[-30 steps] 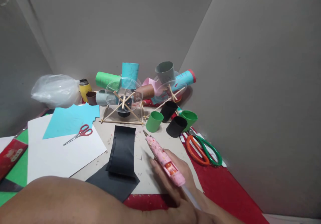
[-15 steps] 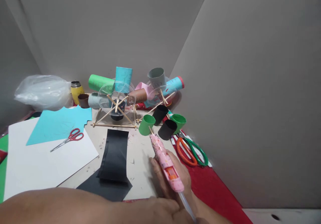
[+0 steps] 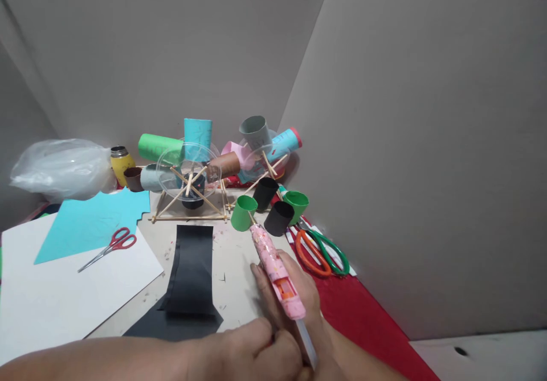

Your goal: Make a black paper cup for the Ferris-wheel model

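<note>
My right hand (image 3: 294,298) is wrapped round a pink glue gun (image 3: 276,270), whose nozzle points up and away towards a small green paper cup (image 3: 243,212). My left hand (image 3: 260,349) comes in from the lower left with curled fingers, pressed against the right hand near the clear glue stick (image 3: 307,344) at the gun's back end. A strip of black paper (image 3: 191,267) lies just left of both hands. Behind it stands a wheel of sticks, clear plastic lids and coloured paper tubes (image 3: 200,167).
Two black cups (image 3: 278,217) and another green cup (image 3: 296,205) lie by the wheel. Orange and green scissors (image 3: 322,251) rest on red paper at right. Red scissors (image 3: 111,245) lie on white and blue sheets at left. A plastic bag (image 3: 60,167) and a yellow bottle (image 3: 121,162) sit at the back.
The glue gun's tip has moved forward to the green cup. My left hand has come into view and closed in against the right hand at the glue stick.
</note>
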`<state>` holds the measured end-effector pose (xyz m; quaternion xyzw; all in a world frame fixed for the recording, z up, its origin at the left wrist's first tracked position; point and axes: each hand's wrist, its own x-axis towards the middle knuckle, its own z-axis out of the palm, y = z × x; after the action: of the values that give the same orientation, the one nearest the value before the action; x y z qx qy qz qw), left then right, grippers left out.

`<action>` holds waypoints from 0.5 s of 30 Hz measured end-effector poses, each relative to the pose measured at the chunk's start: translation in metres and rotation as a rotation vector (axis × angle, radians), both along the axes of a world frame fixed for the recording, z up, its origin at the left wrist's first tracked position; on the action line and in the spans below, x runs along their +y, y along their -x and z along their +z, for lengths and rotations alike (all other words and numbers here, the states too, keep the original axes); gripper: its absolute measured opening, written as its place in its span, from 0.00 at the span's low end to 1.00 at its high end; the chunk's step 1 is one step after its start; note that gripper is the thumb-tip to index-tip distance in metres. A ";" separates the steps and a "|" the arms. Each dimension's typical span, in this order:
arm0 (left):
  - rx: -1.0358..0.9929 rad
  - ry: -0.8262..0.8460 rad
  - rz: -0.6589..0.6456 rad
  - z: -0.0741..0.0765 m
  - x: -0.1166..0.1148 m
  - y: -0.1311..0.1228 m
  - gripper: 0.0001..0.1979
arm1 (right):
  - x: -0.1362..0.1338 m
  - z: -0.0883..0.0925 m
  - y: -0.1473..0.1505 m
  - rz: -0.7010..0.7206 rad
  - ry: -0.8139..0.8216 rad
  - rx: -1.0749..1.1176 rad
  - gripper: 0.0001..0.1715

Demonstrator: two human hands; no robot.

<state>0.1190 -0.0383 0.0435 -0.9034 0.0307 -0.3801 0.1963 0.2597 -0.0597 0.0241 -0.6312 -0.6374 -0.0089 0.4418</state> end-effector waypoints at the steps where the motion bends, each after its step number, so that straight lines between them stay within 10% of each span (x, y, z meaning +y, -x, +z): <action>1: -0.055 -0.020 0.024 0.003 0.001 -0.001 0.08 | 0.000 0.001 -0.001 0.013 -0.008 0.008 0.13; 15: -0.211 0.003 0.129 0.022 0.014 0.001 0.05 | 0.009 -0.012 -0.010 0.134 -0.087 0.012 0.10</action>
<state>0.1181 -0.0241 0.0658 -0.8588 -0.0487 -0.4597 0.2210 0.2696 -0.0508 0.0117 -0.5672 -0.6746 -0.0030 0.4723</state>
